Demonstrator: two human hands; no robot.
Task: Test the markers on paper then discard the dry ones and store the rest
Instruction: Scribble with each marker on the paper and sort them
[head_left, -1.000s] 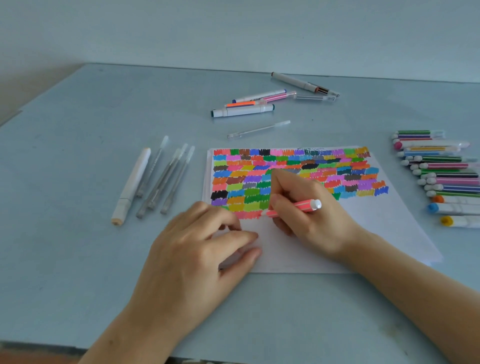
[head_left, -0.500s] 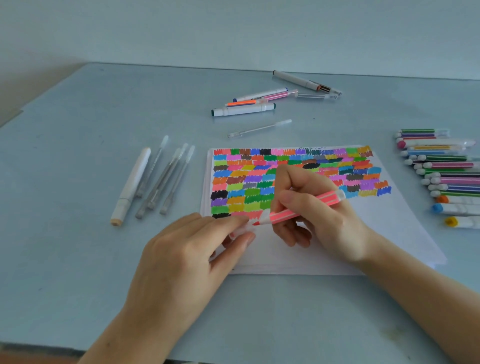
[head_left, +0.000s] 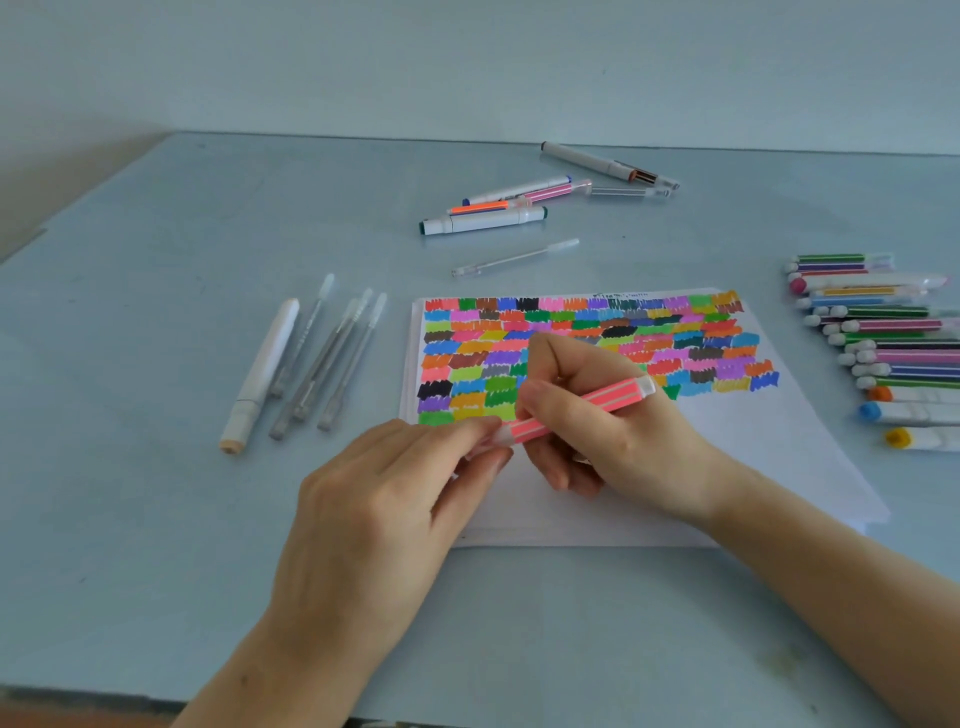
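A pink marker (head_left: 602, 402) with white stripes lies slanted over the white paper (head_left: 753, 447), which carries rows of coloured test patches. My right hand (head_left: 602, 426) grips its barrel in the middle. My left hand (head_left: 384, 499) pinches the clear cap (head_left: 491, 439) on the marker's lower left end. The cap sits against the barrel; the tip is hidden.
A row of capped striped markers (head_left: 893, 343) lies at the right edge. Left of the paper lie a white marker (head_left: 260, 374) and several clear pens (head_left: 332, 364). Behind the paper lie a few more markers (head_left: 488, 218) and a clear pen (head_left: 514, 257).
My right hand lifted the pink marker off the paper and tilted it flatter. My left hand left the paper and brought the cap onto the marker's tip.
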